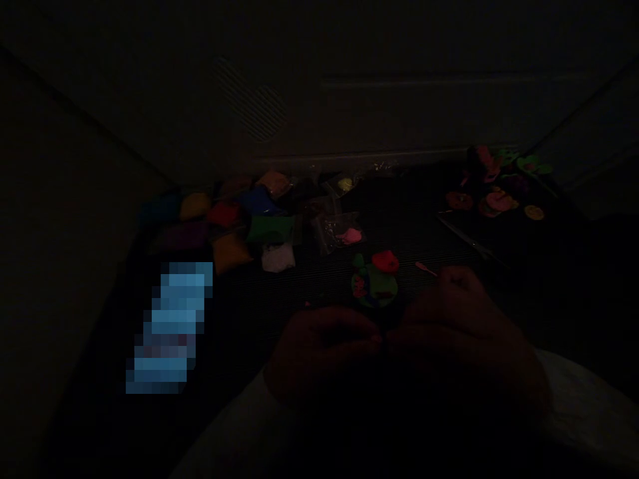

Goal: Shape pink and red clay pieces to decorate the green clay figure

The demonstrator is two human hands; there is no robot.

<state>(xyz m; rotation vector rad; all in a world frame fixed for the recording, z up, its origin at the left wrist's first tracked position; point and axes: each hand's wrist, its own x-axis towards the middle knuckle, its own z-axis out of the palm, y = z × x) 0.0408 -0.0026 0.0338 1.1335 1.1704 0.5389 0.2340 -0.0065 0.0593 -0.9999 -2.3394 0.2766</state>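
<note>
Green disc (388, 285) near mid-frame
Left hand (324, 339) and right hand (469, 339) just below, fingers pinched close, too dark to tell if anything's held

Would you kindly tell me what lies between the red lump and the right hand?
A pink stick lies between the red lump and right hand, in the head view.

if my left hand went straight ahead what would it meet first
Your left hand would probably meet your right hand first, though it's too dark to judge depth or anything small between.
</note>
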